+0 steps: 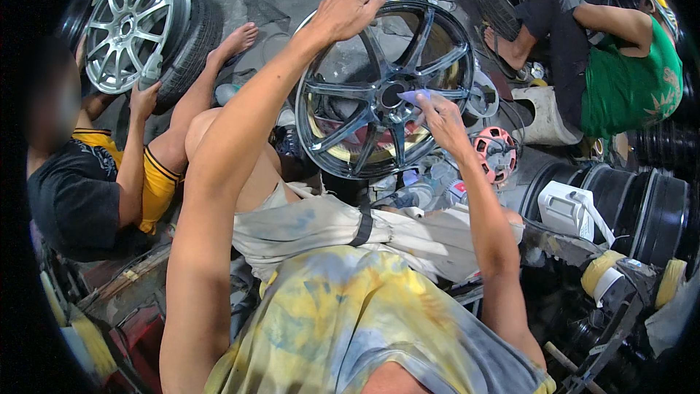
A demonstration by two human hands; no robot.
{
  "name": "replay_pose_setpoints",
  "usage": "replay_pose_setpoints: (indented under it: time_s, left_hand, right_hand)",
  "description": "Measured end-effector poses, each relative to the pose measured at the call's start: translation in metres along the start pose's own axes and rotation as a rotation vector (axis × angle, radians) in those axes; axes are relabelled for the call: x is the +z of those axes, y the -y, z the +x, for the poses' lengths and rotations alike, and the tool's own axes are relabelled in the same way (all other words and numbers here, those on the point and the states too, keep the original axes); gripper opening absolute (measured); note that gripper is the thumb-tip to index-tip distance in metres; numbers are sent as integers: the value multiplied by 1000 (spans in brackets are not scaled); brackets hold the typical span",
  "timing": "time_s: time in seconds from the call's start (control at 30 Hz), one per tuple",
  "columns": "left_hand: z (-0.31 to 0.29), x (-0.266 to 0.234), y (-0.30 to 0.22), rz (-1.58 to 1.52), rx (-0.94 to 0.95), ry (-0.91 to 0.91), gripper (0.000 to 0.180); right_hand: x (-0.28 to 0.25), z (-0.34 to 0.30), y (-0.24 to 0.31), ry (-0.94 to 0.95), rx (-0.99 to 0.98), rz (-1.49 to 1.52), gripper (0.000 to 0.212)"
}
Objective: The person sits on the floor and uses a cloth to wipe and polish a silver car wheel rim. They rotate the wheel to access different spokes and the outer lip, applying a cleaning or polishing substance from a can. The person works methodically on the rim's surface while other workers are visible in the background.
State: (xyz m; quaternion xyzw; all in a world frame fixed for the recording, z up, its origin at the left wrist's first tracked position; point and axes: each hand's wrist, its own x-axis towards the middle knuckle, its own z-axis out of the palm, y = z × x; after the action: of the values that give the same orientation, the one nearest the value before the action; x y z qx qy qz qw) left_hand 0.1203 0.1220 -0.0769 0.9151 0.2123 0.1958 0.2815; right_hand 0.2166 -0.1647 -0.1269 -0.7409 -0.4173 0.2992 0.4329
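Note:
A dark grey multi-spoke wheel rim is tilted up in front of my knees. At its far upper-left edge my left hand has its fingers closed on the outer lip. Beside the hub, my right hand pinches a small purple sheet, which looks like sandpaper, against the spokes. The fingertips under that sheet are partly hidden. Through the gaps between the spokes, a yellowish inner barrel shows.
At left, a co-worker holds a grey tool against a silver wheel rim resting on a tyre. Another person in green sits at right. A red cable reel, stacked black rims and a tape roll lie nearer on my right.

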Motion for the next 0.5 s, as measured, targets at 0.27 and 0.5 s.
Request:
replay_pose_setpoints:
  time_s: [0.27, 0.5]
  left_hand:
    - [1, 0, -7, 85, -30, -18, 65]
    - [6, 15, -19, 60, -69, -67, 61]
  right_hand:
    - [23, 14, -27, -401, 27, 311, 27]
    - [28, 42, -34, -577, 108, 218, 23]
